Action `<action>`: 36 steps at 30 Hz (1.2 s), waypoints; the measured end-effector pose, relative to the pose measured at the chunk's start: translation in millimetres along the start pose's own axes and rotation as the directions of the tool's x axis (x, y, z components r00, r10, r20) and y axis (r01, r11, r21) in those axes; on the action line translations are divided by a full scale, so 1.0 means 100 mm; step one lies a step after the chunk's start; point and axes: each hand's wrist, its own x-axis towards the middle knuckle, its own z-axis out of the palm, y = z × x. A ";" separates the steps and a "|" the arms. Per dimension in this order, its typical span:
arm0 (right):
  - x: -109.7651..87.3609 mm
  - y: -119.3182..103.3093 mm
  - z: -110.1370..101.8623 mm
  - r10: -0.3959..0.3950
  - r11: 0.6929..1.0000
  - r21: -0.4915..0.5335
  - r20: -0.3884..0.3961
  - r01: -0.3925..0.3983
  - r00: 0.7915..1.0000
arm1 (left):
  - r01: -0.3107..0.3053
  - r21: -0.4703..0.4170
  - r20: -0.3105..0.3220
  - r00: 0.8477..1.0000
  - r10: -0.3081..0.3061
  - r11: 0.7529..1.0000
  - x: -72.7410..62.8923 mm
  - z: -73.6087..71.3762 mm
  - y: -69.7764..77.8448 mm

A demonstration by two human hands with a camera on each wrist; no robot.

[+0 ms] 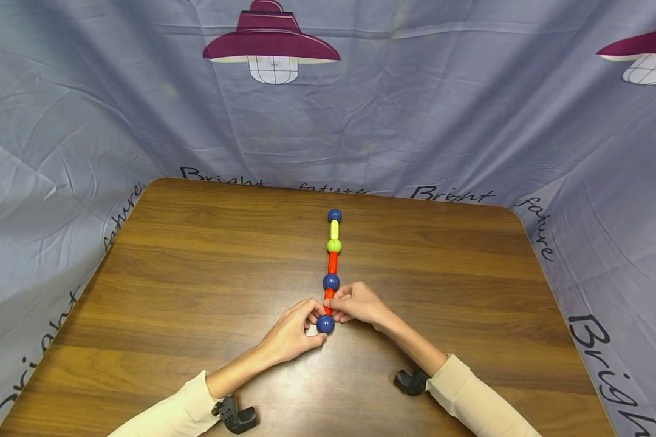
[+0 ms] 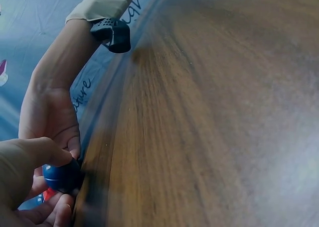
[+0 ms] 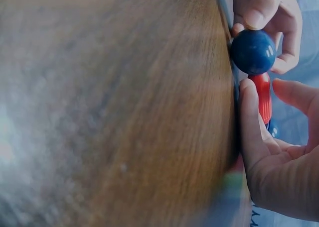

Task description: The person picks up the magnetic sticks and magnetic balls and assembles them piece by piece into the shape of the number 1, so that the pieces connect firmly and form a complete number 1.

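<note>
On the table, balls and rods join end to end in a line. My left hand (image 1: 288, 332) holds the nearest blue ball (image 1: 325, 324) between thumb and fingers; the left wrist view shows the thumb on top of this ball (image 2: 61, 177). Just beyond it, my right hand (image 1: 363, 304) has thumb and fingers about the near red rod (image 1: 329, 298), which the right wrist view shows joined to the ball (image 3: 253, 52). Farther along come another blue ball (image 1: 331, 281), a second red rod (image 1: 333, 263), a green ball (image 1: 334, 246), a yellow rod (image 1: 334, 230) and the far blue ball (image 1: 334, 215).
The brown wooden table (image 1: 208, 255) has rounded far corners. Grey-blue curtains (image 1: 415, 121) with lamp prints and lettering hang behind it and at both sides. Each wrist carries a black device, such as the left one (image 1: 236, 416).
</note>
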 end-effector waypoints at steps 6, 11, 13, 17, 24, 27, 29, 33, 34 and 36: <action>-0.01 0.00 0.00 0.005 1.000 -0.005 -0.011 -0.005 1.000 | -0.004 -0.006 0.005 1.000 0.004 1.000 0.01 0.00 0.00; -0.01 0.01 -0.01 -0.001 1.000 -0.015 -0.016 0.000 1.000 | -0.003 -0.012 0.004 1.000 0.003 1.000 0.02 -0.01 0.00; -0.02 0.01 -0.01 -0.008 1.000 -0.021 -0.015 0.008 1.000 | 0.000 -0.013 0.004 1.000 0.001 1.000 0.02 -0.01 0.00; -0.02 0.01 -0.02 -0.012 1.000 -0.020 -0.013 0.012 1.000 | 0.009 -0.018 0.006 1.000 -0.009 1.000 0.02 -0.02 0.00; -0.02 0.02 -0.03 -0.017 1.000 -0.009 -0.002 0.017 1.000 | 0.019 -0.027 0.009 1.000 -0.018 0.999 0.03 -0.02 0.00; -0.03 0.03 -0.05 -0.019 1.000 0.013 0.004 0.019 1.000 | 0.020 -0.037 0.006 1.000 -0.020 0.999 0.03 -0.02 -0.01; -0.03 0.04 -0.06 -0.015 0.999 0.029 0.006 0.015 1.000 | 0.022 -0.044 0.004 1.000 -0.021 0.999 0.03 -0.03 -0.01; -0.06 0.05 -0.11 -0.007 0.999 0.038 0.001 0.007 1.000 | 0.022 -0.060 -0.003 1.000 -0.022 0.998 0.02 -0.04 -0.02; -0.06 0.05 -0.12 -0.006 0.999 0.038 -0.001 0.006 1.000 | 0.022 -0.065 -0.004 1.000 -0.023 0.998 0.02 -0.04 -0.02; -0.08 0.06 -0.14 -0.010 0.999 0.035 -0.003 0.010 1.000 | 0.023 -0.072 -0.006 1.000 -0.024 0.997 0.02 -0.05 -0.02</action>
